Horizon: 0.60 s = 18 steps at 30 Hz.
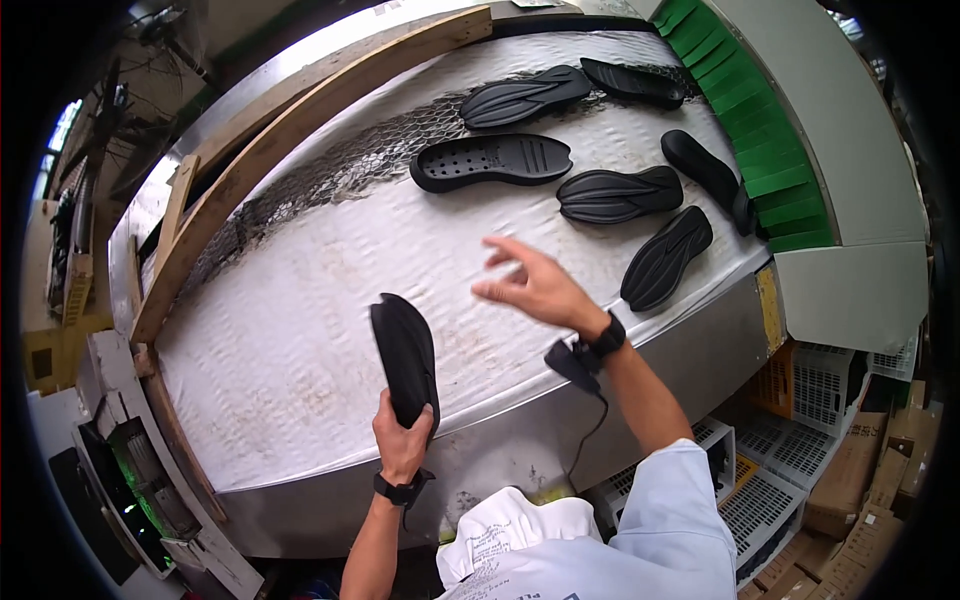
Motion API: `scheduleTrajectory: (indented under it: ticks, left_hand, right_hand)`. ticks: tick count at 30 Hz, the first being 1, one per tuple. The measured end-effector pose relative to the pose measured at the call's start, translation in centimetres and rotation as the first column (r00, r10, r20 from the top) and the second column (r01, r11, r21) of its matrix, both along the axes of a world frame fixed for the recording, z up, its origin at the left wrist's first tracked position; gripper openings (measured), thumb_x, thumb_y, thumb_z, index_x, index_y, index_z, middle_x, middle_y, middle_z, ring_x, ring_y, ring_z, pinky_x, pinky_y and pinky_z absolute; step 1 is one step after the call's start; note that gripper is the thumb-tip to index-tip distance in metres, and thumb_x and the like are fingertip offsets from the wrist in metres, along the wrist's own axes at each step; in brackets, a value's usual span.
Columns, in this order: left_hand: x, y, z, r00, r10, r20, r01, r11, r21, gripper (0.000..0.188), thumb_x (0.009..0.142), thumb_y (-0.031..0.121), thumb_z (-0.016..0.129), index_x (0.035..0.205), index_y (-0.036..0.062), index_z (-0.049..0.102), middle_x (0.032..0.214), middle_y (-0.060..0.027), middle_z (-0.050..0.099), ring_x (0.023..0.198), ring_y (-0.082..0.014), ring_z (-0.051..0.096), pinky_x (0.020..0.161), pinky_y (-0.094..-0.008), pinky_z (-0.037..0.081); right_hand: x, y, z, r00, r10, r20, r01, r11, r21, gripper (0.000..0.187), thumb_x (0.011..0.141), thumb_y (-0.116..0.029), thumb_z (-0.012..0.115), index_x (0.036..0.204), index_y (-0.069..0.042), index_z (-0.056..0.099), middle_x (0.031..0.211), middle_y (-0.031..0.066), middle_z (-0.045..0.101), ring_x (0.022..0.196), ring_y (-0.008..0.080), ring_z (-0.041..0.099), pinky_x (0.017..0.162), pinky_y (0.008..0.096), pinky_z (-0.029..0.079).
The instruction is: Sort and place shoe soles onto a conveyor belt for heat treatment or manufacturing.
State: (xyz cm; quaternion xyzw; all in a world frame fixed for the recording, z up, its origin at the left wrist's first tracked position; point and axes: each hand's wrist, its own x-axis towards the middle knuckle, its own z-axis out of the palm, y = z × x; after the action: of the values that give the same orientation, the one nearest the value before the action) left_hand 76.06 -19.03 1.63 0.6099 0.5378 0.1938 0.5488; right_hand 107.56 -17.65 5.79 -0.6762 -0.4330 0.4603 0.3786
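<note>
My left hand (402, 445) is closed around the lower end of a black shoe sole (407, 350), which it holds up on a slant above the near side of the white-covered conveyor bed (290, 340). To its right, my right hand (540, 287) hovers over the white cover with fingers apart and nothing in them. Several more black soles lie farther off: one with its holed side up (490, 162), a grooved one (620, 194) right of it, and another grooved one (667, 260) closest to my right hand's side. A dark device (573, 366) with a cable hangs by my right wrist strap.
Green strip curtains (745, 110) cover a machine opening at the right, with one sole (710, 180) reaching them. A wooden rail (300, 130) borders the far left. White plastic crates (765, 510) and cardboard boxes (850, 470) stand at the lower right. A metal edge (640, 395) runs along the front.
</note>
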Motion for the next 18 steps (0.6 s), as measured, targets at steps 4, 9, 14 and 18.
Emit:
scheduleTrajectory:
  ticks: [4, 9, 14, 18]
  left_hand:
    - [-1.3, 0.8, 0.8, 0.951, 0.229, 0.206, -0.196, 0.966, -0.168, 0.045, 0.085, 0.002, 0.073, 0.126, -0.0045, 0.056, 0.112, -0.0074, 0.065, 0.100, -0.0154, 0.061, 0.092, -0.0293, 0.049]
    - [-2.1, -0.1, 0.4, 0.930, 0.311, 0.196, -0.273, 0.941, -0.200, 0.048, 0.085, 0.002, 0.073, 0.129, -0.0043, 0.055, 0.114, -0.0071, 0.064, 0.102, -0.0157, 0.061, 0.095, -0.0304, 0.048]
    - [-1.9, -0.3, -0.6, 0.929, 0.320, 0.185, -0.282, 0.937, -0.206, 0.049, 0.085, 0.003, 0.074, 0.130, -0.0046, 0.054, 0.116, -0.0074, 0.064, 0.104, -0.0157, 0.060, 0.095, -0.0301, 0.047]
    - [-1.0, -0.4, 0.0, 0.926, 0.318, 0.203, -0.283, 0.942, -0.182, 0.048, 0.086, 0.002, 0.074, 0.129, -0.0047, 0.054, 0.117, -0.0072, 0.063, 0.105, -0.0154, 0.060, 0.095, -0.0296, 0.047]
  right_hand:
    - [10.1, 8.1, -6.7, 0.677, -0.191, 0.710, 0.185, 0.979, 0.087, 0.081, 0.080, -0.038, 0.081, 0.144, -0.002, 0.045, 0.136, 0.0232, 0.051, 0.128, 0.0404, 0.049, 0.106, 0.0470, 0.043]
    - [16.9, 13.1, -11.9, 0.484, -0.408, 0.774, 0.570, 0.818, 0.074, 0.072, 0.077, -0.038, 0.083, 0.130, -0.005, 0.047, 0.133, 0.0223, 0.050, 0.123, 0.0440, 0.050, 0.099, 0.0560, 0.045]
    - [17.1, 13.3, -13.5, 0.676, -0.407, 0.615, 0.533, 0.846, -0.026, 0.053, 0.071, -0.041, 0.088, 0.105, -0.004, 0.073, 0.106, 0.0197, 0.073, 0.098, 0.0365, 0.070, 0.086, 0.0453, 0.055]
    - [15.4, 10.2, -13.7, 0.887, -0.417, 0.200, 0.405, 0.909, 0.101, 0.040, 0.075, -0.034, 0.086, 0.095, -0.001, 0.077, 0.084, 0.0136, 0.076, 0.076, 0.0195, 0.072, 0.073, 0.0340, 0.055]
